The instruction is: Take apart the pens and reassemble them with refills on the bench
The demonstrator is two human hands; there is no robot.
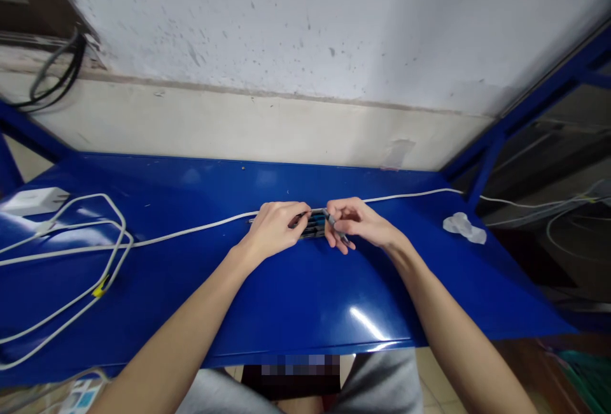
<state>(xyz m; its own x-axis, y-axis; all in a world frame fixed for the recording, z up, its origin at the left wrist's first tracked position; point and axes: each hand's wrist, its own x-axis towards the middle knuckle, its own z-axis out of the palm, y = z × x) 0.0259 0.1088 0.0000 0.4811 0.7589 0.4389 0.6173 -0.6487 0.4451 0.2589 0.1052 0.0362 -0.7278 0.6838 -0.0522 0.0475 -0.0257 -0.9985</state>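
Observation:
A small dark flat object (314, 224), striped like a rack or circuit strip, lies at the middle of the blue metal table (296, 293). My left hand (275, 228) has its fingers curled over the object's left end and holds it down. My right hand (356, 223) is closed in a pinch on a thin grey pen-like tool (335, 227), whose tip points at the object's right end. Part of the object is hidden under my fingers.
A white cable (191, 230) runs across the table behind my hands. More white cable loops (90, 255) and a white power adapter (33, 200) lie at the left. A crumpled clear plastic piece (464, 226) sits at the right. A pale wall stands behind.

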